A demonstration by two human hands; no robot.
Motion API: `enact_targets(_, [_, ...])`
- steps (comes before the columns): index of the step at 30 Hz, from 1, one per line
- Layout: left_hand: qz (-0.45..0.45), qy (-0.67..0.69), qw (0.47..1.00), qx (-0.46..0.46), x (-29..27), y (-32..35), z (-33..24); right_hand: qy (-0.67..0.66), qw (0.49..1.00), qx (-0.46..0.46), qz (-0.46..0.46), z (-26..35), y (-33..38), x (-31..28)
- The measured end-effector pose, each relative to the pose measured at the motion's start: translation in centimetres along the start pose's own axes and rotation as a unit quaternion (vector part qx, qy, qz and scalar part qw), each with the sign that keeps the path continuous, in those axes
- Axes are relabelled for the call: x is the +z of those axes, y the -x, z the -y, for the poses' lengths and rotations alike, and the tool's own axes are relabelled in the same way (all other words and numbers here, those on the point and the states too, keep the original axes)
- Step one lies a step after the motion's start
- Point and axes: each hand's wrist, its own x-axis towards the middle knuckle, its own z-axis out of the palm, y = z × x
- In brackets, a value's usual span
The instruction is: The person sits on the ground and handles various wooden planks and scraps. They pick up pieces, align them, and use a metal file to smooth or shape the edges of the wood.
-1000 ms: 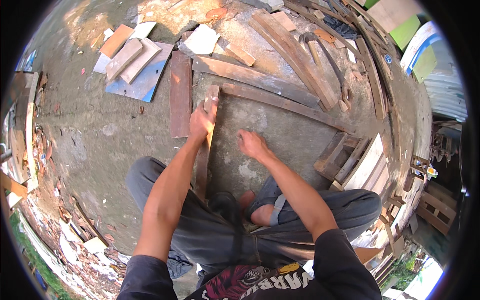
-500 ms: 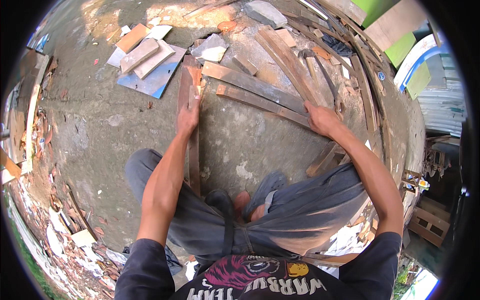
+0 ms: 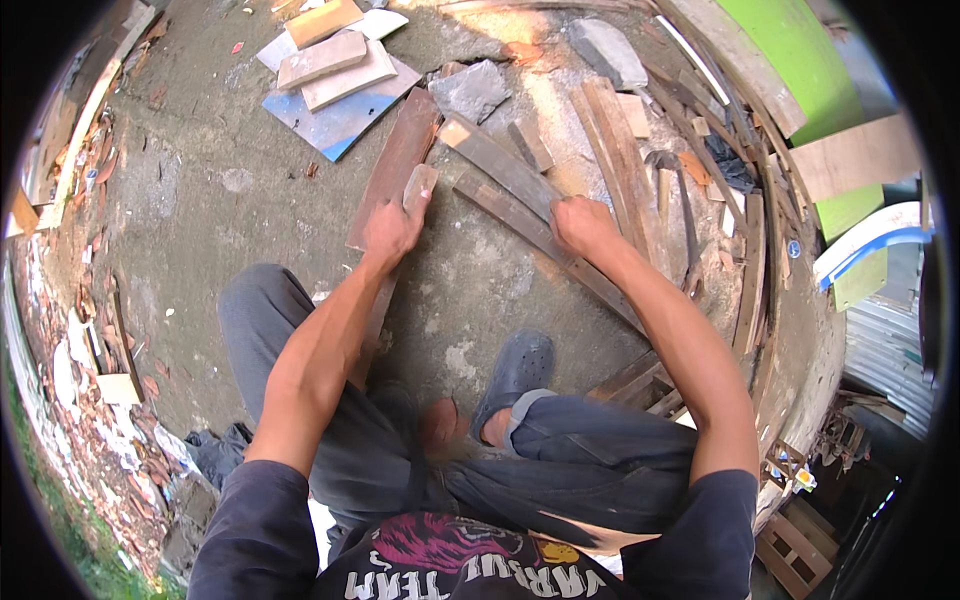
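Note:
My left hand (image 3: 392, 232) is closed around a short wooden block (image 3: 420, 188). It lies over a reddish-brown plank (image 3: 395, 160), which continues under my forearm; whether the fingers grip that plank too is hidden. My right hand (image 3: 584, 226) is closed on a grey-brown plank (image 3: 505, 165) that slants away up and left; my hand and forearm cover its near part. Just below it, a darker narrow strip of wood (image 3: 520, 225) runs almost parallel and passes under my right forearm.
Stacked board offcuts (image 3: 335, 75) lie at the far left, beside a grey stone (image 3: 470, 92). Another stone (image 3: 608, 52) sits farther right. Long planks (image 3: 615, 150), a hammer-like tool (image 3: 662, 165) and scrap timber crowd the right. My clog-shod foot (image 3: 515, 375) stands on the concrete below.
My right hand has moved left along the planks, closing on the upper one. My left hand still holds the block, now slightly right of before. The view has shifted, and the reddish plank appears more tilted.

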Motion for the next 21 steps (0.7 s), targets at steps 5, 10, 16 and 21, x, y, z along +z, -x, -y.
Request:
enact_targets(5, [-0.01, 0.002, 1.0, 0.0, -2.5, 0.4, 1.3, 0.036, 0.994, -0.077, 0.067, -0.4, -4.0, 1.6])
enact_targets(10, [-0.037, -0.034, 0.998, -0.048, -3.2, 1.0, 0.5, 0.072, 0.978, -0.159, 0.117, -0.6, -7.8, -0.2])
enact_targets(16, [-0.306, -0.113, 0.939, 0.11, -1.7, 1.6, -0.7, 0.038, 0.981, -0.158, 0.11, 1.5, -9.8, -2.5])
enact_targets(21, [-0.183, -0.066, 0.951, 0.239, 0.0, 2.0, -2.7, 0.044, 0.982, -0.126, 0.132, 2.7, -8.4, -1.5])
